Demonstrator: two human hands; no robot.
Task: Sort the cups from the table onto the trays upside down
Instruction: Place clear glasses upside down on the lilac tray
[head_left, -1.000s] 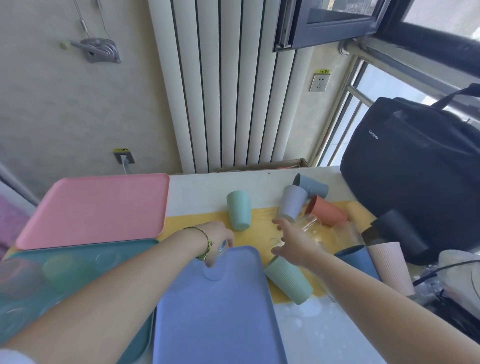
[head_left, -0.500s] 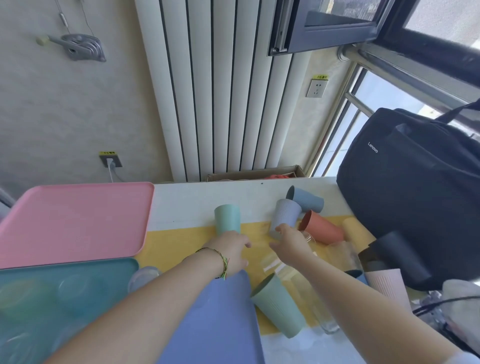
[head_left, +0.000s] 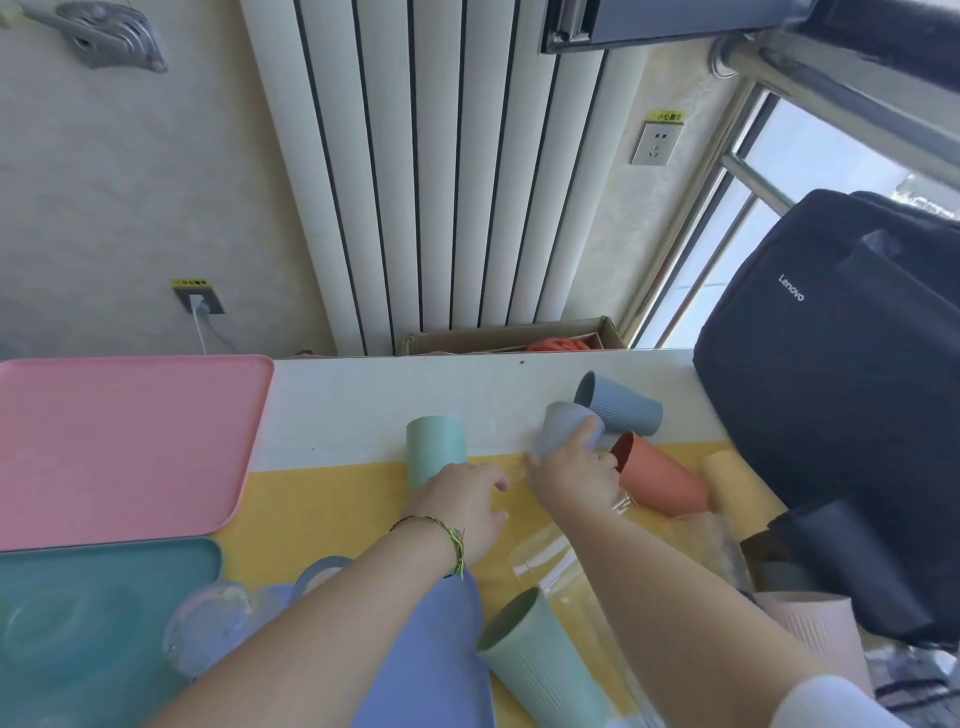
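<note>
My right hand (head_left: 571, 475) grips a lilac-grey ribbed cup (head_left: 563, 423) near the table's far edge. My left hand (head_left: 462, 506) rests against the lower part of a standing mint cup (head_left: 434, 447), fingers loosely spread. Around them lie a blue-grey cup (head_left: 626, 402), a terracotta cup (head_left: 662, 480), a yellow cup (head_left: 727, 467), a green cup (head_left: 543, 662) and clear glasses (head_left: 550, 564). The pink tray (head_left: 119, 441) is bare. The teal tray (head_left: 104, 597) and the blue tray (head_left: 431, 675) are partly hidden by my left arm; clear glasses (head_left: 208, 631) stand upside down near it.
A black laptop bag (head_left: 831, 389) fills the table's right side, with a dark cup (head_left: 841, 545) and a pink ribbed cup (head_left: 815, 631) in front of it. A white radiator (head_left: 441, 182) and a cardboard box (head_left: 509, 338) stand behind the table.
My left hand let go of a clear glass on the blue tray and moved forward to the mint cup. My right hand moved from the clear glasses up to the lilac-grey cup.
</note>
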